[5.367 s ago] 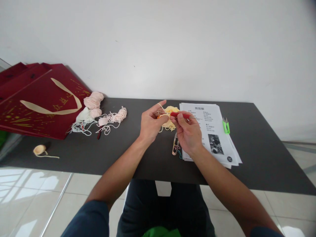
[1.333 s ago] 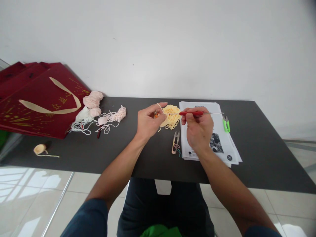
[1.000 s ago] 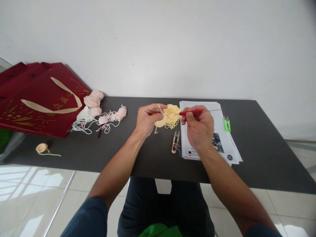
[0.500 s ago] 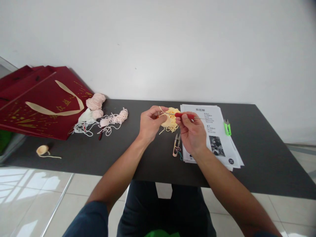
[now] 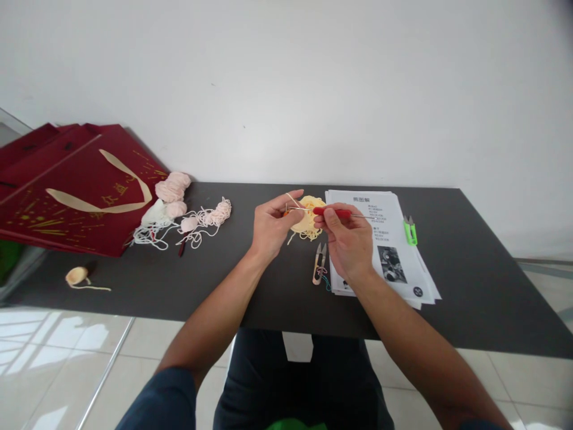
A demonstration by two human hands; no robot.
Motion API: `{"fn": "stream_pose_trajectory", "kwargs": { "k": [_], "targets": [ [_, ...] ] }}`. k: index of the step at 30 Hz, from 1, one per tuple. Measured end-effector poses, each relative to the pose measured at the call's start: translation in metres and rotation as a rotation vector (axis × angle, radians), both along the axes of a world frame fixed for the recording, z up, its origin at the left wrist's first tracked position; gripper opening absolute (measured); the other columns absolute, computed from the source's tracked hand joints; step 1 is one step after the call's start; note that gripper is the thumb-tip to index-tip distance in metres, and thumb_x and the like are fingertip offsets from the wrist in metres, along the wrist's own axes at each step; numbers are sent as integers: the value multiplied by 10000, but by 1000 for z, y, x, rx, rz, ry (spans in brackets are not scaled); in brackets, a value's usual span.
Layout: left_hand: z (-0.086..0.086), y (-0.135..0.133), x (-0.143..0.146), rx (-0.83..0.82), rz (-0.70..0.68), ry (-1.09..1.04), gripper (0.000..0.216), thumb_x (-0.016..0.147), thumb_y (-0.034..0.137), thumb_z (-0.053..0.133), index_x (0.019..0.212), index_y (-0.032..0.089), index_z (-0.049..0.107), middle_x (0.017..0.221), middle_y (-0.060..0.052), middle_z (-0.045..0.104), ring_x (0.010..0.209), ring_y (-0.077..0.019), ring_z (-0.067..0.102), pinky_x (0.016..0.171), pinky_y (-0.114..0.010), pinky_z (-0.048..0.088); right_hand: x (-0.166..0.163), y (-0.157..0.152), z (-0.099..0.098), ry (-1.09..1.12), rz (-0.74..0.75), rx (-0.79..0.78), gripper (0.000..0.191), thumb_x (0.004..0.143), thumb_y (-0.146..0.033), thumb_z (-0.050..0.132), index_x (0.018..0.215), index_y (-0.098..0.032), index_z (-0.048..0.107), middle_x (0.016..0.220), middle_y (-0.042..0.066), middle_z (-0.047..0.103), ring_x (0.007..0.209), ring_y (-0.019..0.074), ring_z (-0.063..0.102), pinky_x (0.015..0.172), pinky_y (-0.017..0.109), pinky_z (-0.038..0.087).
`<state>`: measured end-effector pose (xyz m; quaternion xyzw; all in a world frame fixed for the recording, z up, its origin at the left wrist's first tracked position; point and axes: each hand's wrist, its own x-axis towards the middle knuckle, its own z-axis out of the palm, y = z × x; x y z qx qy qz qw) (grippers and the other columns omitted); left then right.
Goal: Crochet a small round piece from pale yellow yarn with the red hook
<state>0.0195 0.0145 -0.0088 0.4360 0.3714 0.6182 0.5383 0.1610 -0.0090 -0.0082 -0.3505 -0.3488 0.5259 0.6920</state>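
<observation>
My left hand (image 5: 270, 227) pinches a small pale yellow crochet piece (image 5: 299, 218) just above the dark table (image 5: 250, 280), with a strand of yarn running over its forefinger. My right hand (image 5: 347, 242) is closed on a crochet hook with a red handle (image 5: 331, 211); its thin metal tip points left into the piece. Behind the piece lies a loose heap of yellow yarn (image 5: 311, 210). Both hands are close together over the middle of the table.
Small thread snips (image 5: 318, 264) lie below my hands. A stack of printed sheets (image 5: 387, 239) and green snips (image 5: 409, 230) sit to the right. Pink and white yarn bits (image 5: 179, 209), red gift bags (image 5: 76, 185) and a small tan crocheted piece (image 5: 77, 275) are at left.
My right hand drew the hook out to the right over the sheets, then came back left, and its tip is at the crochet piece again. My left hand stayed on the piece.
</observation>
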Motion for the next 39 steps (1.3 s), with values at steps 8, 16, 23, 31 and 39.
{"fn": "stream_pose_trajectory", "kwargs": {
  "k": [8,16,23,31,39],
  "targets": [
    [1,0,4,-94,35,-152,431,668,227,911,1085,220,804,810,1,773,727,-108,679,759,-260,519,-3,-11,-9,-342,-178,134,155,863,-291,803,1017,-282,816,927,14,840,750,171,780,786,366,697],
    [10,-1,2,-206,-79,-346,407,647,201,914,1038,190,800,814,-18,758,715,-110,666,784,-280,536,-6,-16,-18,-456,-187,341,215,859,-217,799,1026,-350,825,1117,-3,834,971,225,806,925,452,694],
    [8,0,0,-177,-114,-276,424,630,168,899,1044,203,814,814,-2,741,659,-87,632,694,-257,508,0,2,-6,-20,21,125,110,830,-294,836,884,-261,746,893,-9,824,706,121,752,677,263,658],
    [10,-3,1,-166,-173,-288,440,603,140,888,1035,194,822,823,-12,753,684,-112,667,732,-284,549,8,5,-2,69,113,137,169,801,-275,861,866,-254,707,873,-24,766,687,77,668,648,204,578],
    [11,-2,-4,-157,-197,-285,454,595,137,876,1042,188,818,799,-8,758,680,-125,683,733,-292,565,14,8,0,72,110,150,182,802,-273,863,869,-253,695,867,-23,753,663,75,634,613,202,542]
  ]
}}
